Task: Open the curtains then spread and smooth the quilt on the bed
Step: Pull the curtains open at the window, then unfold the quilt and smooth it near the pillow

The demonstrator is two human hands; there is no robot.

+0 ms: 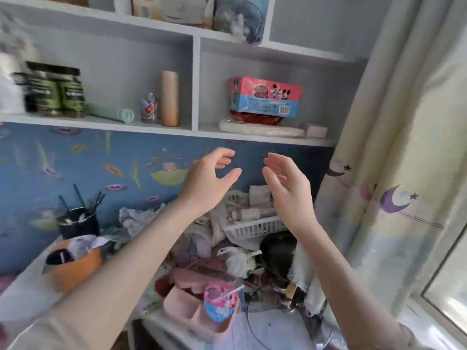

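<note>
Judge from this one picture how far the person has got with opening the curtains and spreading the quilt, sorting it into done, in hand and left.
Done: the curtain hangs bunched beside the window frame, so it looks drawn aside on this side.
In hand: nothing. The left hand and right hand are raised, open and empty, over the cluttered table.
Left: spreading and smoothing the quilt; neither bed nor quilt is in view.

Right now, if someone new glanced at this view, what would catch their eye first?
Two bare hands, the left hand and right hand, raised open and empty at centre, in front of blue patterned wallpaper. To the right hangs a pale curtain with purple moons. A bright pink and blue cartoon box sits on the shelf above.
</note>
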